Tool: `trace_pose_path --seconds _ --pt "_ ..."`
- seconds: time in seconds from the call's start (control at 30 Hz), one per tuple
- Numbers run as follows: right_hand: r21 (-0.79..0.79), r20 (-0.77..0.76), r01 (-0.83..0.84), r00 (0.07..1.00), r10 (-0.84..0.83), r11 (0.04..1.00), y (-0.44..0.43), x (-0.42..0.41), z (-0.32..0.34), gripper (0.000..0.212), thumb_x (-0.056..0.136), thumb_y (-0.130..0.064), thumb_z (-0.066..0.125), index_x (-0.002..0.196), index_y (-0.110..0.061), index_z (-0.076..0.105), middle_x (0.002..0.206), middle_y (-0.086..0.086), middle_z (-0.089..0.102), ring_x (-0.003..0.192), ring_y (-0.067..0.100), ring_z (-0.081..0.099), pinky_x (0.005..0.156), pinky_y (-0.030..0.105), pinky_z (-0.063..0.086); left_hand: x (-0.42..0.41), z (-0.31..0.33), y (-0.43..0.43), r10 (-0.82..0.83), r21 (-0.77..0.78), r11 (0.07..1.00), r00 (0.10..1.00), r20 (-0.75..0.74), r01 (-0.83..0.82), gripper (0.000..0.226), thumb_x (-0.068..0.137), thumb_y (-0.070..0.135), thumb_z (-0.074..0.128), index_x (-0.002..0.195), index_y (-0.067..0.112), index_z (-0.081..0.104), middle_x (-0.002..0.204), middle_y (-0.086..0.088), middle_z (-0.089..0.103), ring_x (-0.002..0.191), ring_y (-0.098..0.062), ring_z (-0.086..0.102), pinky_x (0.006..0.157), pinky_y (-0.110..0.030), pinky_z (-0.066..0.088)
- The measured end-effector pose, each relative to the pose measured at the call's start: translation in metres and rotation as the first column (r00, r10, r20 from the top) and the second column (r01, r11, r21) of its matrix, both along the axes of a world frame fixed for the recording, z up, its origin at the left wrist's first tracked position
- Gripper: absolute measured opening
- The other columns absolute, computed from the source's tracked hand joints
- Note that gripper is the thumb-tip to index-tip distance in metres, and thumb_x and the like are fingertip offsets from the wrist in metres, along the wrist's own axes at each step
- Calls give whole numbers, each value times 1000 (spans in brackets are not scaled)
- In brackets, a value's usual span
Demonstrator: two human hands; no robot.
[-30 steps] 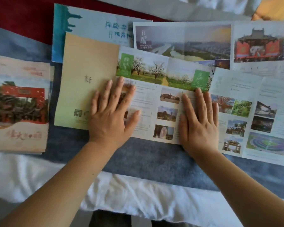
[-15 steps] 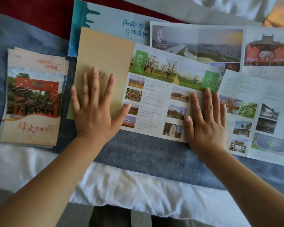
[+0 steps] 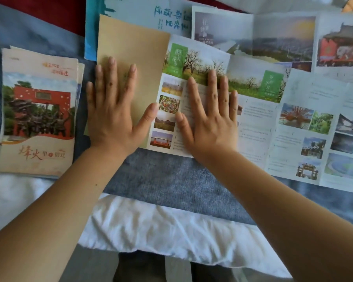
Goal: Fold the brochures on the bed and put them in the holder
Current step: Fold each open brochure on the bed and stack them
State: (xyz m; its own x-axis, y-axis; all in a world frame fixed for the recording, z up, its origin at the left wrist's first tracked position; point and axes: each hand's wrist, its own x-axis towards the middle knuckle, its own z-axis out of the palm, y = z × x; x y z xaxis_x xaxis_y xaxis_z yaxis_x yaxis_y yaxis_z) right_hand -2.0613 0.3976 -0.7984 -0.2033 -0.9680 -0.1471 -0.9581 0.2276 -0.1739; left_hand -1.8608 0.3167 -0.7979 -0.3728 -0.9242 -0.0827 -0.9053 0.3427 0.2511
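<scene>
Now, your left hand (image 3: 110, 117) lies flat on the tan panel of the open brochure (image 3: 135, 47), fingers straight and spread, its grip closed on nothing; your right hand (image 3: 210, 123) lies flat on the photo panel just beside it, fingers likewise apart and holding nothing; the two thumbs come near each other by the fold between the panels. The brochure lies on the blanket (image 3: 171, 176) on the bed, near its front edge, where a white sheet (image 3: 161, 224) shows. To the left, apart from the brochure, sits a stack (image 3: 37, 119) of folded ones with a red gate on top. Behind, a blue brochure (image 3: 143, 13) is partly under the tan panel; a long brochure (image 3: 273, 37) lies partly under the photo strip; a white leaflet (image 3: 314, 129) overlaps the open brochure's right end. A red cloth (image 3: 39, 13) fills the far left corner. Your hands cover part of both panels; the long brochure and the leaflet run off the right edge, and the blue one off the top; most print is too blurred to read; a dark shape low between your arms cannot be made out.
</scene>
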Motion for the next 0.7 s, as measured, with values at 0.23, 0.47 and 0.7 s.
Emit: trace_pose_path --seconds 0.23,0.47,0.7 --pt "-57 26 -8 1000 9 998 2 -2 -6 71 105 -62 16 166 -27 9 174 10 4 160 31 0 128 55 5 -3 6 2 -4 66 998 999 -33 6 90 93 82 14 166 29 9 173 -11 -1 159 -35 -3 127 -58 -1" --pt "-20 17 9 1000 -9 1000 1 0 -2 68 108 -56 21 167 -24 8 174 9 0 160 30 -3 129 52 3 -18 9 12 5 65 998 999 -32 -3 86 95 79 21 165 29 15 173 -12 0 159 -36 -2 125 -61 -3" --pt "35 24 32 999 -33 999 19 -34 14 65 109 -46 26 167 -23 8 174 2 1 161 21 -3 130 41 0 -15 -9 17 -16 -35 999 999 43 18 83 98 76 18 166 29 10 173 -14 3 159 -39 1 124 -62 0"
